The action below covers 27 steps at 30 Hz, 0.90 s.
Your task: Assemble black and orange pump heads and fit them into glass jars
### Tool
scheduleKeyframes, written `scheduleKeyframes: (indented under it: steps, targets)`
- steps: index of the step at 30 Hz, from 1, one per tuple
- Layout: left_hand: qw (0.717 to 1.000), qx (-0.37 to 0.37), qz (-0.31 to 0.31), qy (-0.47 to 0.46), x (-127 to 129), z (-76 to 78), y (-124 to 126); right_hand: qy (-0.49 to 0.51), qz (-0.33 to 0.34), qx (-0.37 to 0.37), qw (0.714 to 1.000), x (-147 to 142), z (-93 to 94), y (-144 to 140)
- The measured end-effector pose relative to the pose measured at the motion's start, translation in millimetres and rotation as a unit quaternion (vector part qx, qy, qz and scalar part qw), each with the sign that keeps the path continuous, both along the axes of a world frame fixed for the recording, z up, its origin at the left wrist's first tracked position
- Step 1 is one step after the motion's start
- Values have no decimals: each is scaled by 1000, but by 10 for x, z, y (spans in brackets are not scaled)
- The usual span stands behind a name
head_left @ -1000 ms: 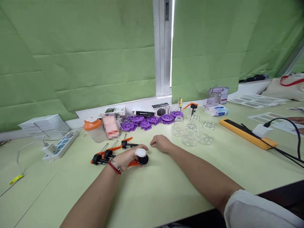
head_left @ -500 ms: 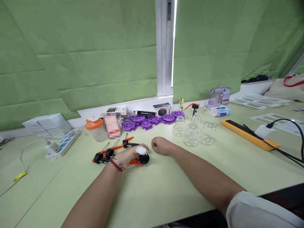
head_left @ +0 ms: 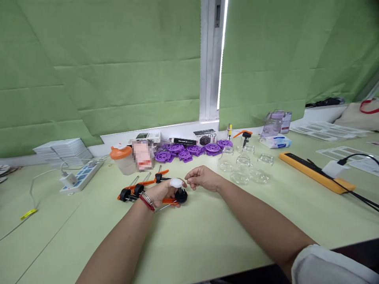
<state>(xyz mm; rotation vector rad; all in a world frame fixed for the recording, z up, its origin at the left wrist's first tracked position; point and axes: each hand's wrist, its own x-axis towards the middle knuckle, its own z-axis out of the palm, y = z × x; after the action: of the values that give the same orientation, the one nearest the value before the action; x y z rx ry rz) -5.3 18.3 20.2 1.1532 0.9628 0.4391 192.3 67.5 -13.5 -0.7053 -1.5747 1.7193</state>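
My left hand (head_left: 161, 193) is closed around a black round part with an orange crank arm (head_left: 170, 201) and a thin metal rod; it looks like the top of a hand grinder, though the fingers cover much of it. At its upper end sits a white rounded piece (head_left: 177, 182) over the black base (head_left: 181, 196). Just right of that white piece is my right hand (head_left: 204, 178), its fingers drawn together in a pinch; whatever lies between them is too small to make out. Several similar black-and-orange crank parts (head_left: 139, 189) lie left of and behind my left hand.
Several clear glass jars (head_left: 239, 177) stand to the right. Behind are purple wheel-shaped pieces (head_left: 185, 154), an orange-lidded cup (head_left: 121, 154) and small boxes. Power strips lie left (head_left: 83, 176) and right (head_left: 314, 172), with cables. A jar with a crank top (head_left: 246, 135) stands farther back.
My right hand has turned and its curled fingers have extended into a pinch closer to the white piece. My left hand keeps its hold. The view has shifted slightly.
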Motion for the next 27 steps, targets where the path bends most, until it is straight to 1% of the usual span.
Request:
scheduleKeyframes:
  steps: [5,7,12,18,23,27]
  targets:
    - [1000,3,-6,-7,17,-3,1,-30,14,49,998,-49,122,-129]
    - [1000,6,-6,-1,21,-10,2,-47,9,72,996,-86,125,-158]
    - [1000,0,17,0,20,-42,13,-71,-3,134,988,-165,71,-183]
    - [1000,-11,23,1,14,-60,27,-54,2,127,990,-200,63,-203]
    - [1000,-11,21,3,11,-72,35,-65,2,131,989,-201,89,-224]
    - [1000,-10,22,2,12,-71,38,-52,4,117,992,-210,61,-219]
